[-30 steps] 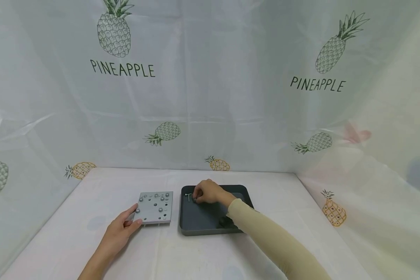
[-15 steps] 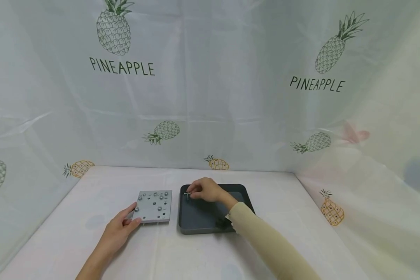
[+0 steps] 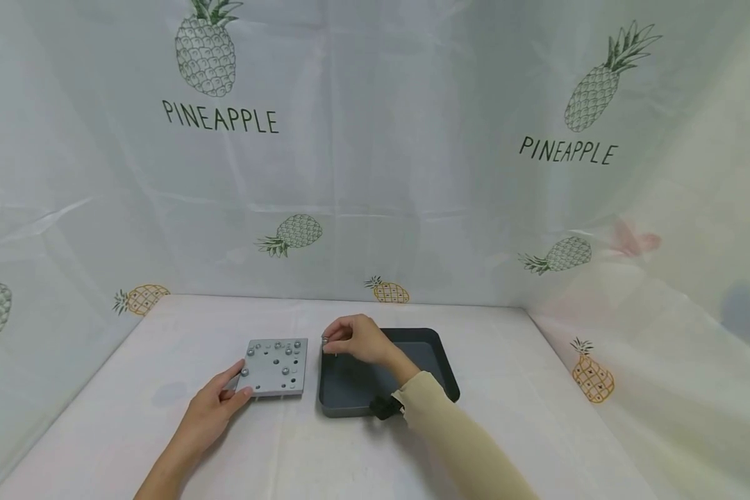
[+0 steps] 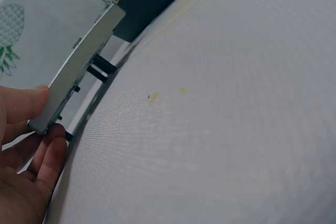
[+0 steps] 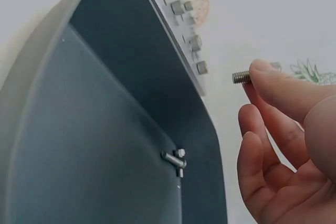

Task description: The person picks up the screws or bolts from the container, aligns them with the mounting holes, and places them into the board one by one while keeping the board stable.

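Note:
My left hand (image 3: pixel 207 411) grips the near left corner of a grey metal plate (image 3: pixel 264 373), thumb on top and fingers beneath. Several bolts and holes dot the plate's face. From the left wrist, the plate (image 4: pixel 79 66) appears raised on dark legs. A small bolt (image 5: pixel 241 77) with a threaded shank is pinched between the thumb and fingers of my right hand (image 3: pixel 361 340). That hand hovers above the left wall of a dark tray (image 3: pixel 345 396), near the plate's right side. In the tray's corner lie a couple of loose bolts (image 5: pixel 174 160), touching each other.
White cloth (image 3: pixel 325 458) covers the table, and a pineapple-print curtain (image 3: pixel 375 173) hangs behind and along both sides. A black object (image 3: pixel 384 407) sits at my right wrist, over the tray's front rim.
My right hand has risen from the tray's floor and shifted left towards the plate, now with a bolt visible in its fingertips. My left hand keeps its grip on the plate.

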A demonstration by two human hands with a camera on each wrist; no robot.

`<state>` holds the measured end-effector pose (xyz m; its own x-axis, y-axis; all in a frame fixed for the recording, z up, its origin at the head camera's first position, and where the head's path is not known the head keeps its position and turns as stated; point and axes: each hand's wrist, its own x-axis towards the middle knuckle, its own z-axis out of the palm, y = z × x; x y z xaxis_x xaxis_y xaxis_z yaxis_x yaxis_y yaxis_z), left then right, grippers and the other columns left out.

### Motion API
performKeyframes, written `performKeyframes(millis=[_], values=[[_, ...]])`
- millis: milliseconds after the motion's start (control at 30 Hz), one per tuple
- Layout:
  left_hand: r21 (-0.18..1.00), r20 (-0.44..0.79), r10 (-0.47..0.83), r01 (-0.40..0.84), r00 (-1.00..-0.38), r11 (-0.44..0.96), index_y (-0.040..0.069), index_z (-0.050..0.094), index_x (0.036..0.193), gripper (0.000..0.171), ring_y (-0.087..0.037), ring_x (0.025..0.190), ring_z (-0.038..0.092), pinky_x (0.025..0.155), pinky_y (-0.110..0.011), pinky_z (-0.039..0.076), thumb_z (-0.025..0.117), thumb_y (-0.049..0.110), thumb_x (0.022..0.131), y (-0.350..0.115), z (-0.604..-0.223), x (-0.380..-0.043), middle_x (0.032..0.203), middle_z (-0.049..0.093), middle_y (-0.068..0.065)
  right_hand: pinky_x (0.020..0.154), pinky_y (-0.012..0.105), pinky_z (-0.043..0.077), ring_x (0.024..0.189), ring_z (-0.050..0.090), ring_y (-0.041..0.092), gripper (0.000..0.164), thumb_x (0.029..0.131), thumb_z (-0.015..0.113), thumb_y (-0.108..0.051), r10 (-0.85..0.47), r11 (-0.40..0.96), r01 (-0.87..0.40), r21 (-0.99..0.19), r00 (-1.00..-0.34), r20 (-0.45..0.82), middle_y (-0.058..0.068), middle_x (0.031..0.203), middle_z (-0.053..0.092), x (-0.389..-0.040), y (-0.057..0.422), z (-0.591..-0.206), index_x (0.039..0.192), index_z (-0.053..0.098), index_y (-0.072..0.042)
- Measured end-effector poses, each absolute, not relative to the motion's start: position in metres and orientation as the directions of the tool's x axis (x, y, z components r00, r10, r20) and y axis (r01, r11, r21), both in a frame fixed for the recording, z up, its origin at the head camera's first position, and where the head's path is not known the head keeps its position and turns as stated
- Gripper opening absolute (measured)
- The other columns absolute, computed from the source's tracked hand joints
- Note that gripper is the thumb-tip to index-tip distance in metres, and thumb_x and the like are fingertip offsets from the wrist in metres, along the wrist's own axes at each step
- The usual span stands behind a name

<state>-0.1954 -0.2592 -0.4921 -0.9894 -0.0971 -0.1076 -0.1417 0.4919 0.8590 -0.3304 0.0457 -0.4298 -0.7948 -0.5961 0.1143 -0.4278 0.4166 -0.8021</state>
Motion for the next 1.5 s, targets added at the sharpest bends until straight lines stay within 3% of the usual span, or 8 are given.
performKeyframes(millis=[167, 467, 833, 1500], values=[[0.86, -0.108, -0.098, -0.142, -0.989, 0.489, 0.019, 0.029, 0.17, 0.078, -0.035, 0.133, 0.048, 0.114, -0.061, 0.036, 0.067, 0.041, 0.106, -0.258, -0.492, -0.196, 0.166, 0.037, -0.024, 0.078, 0.024, 0.055, 0.087, 0.071, 0.009, 0.016, 0.092, 0.086, -0.018, -0.586, 0.387, -0.42, -0.821, -0.799, 0.132, -0.007, 0.095, 0.078, -0.331, 0.04, -0.436, 0.107, 0.08, -0.018], [0.843, -0.101, -0.106, -0.142, -0.989, 0.518, 0.018, 0.03, 0.169, 0.077, -0.032, 0.121, 0.05, 0.102, -0.05, 0.042, 0.067, 0.04, 0.106, -0.258, -0.492, -0.196, 0.161, 0.044, -0.022, 0.076, 0.023, 0.054, 0.086, 0.07, 0.007, 0.018, 0.092, 0.086, -0.016, -0.601, 0.365, -0.422, -0.83, -0.788, 0.136, -0.007, 0.095, 0.077, -0.335, 0.025, -0.443, 0.109, 0.08, -0.014], [0.851, -0.108, -0.105, -0.146, -0.989, 0.504, 0.017, 0.029, 0.169, 0.076, -0.035, 0.129, 0.047, 0.111, -0.059, 0.038, 0.066, 0.037, 0.106, -0.257, -0.49, -0.195, 0.166, 0.036, -0.024, 0.078, 0.022, 0.055, 0.088, 0.071, 0.006, 0.018, 0.092, 0.085, -0.016, -0.617, 0.347, -0.419, -0.839, -0.776, 0.131, -0.005, 0.097, 0.078, -0.337, 0.016, -0.45, 0.109, 0.079, -0.016], [0.857, -0.102, -0.097, -0.136, -0.99, 0.497, 0.015, 0.029, 0.169, 0.075, -0.036, 0.132, 0.048, 0.113, -0.06, 0.037, 0.065, 0.036, 0.107, -0.258, -0.49, -0.195, 0.168, 0.032, -0.025, 0.077, 0.021, 0.054, 0.086, 0.069, 0.003, 0.02, 0.092, 0.085, -0.014, -0.65, 0.347, -0.408, -0.844, -0.753, 0.097, -0.006, 0.098, 0.079, -0.336, 0.001, -0.452, 0.111, 0.079, -0.012]])
